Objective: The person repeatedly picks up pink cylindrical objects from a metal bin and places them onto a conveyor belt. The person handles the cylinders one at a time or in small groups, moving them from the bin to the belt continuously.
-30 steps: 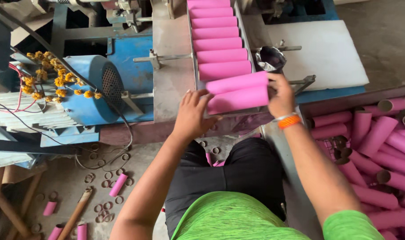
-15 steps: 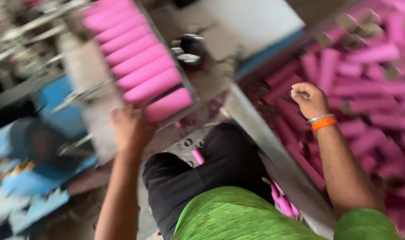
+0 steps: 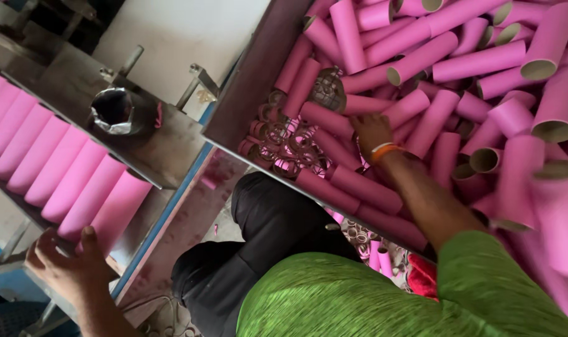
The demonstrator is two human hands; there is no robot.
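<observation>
Right hand has left the tray and now digs, fingers curling, into the binned pink tubes (grip unclear), left hand open against the nearest tray tube.

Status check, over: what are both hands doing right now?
Right hand down in bin among loose pink tubes. Left hand at end of tube row. Nothing blocking.

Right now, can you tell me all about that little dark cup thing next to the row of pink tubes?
The cup is small, round and dark, with a crinkly, shiny rim like foil or plastic. Its mouth is open and looks black inside; what it holds cannot be seen. It stands upright on the grey metal shelf beside the row of tubes, touching none. No hand touches it.
</observation>
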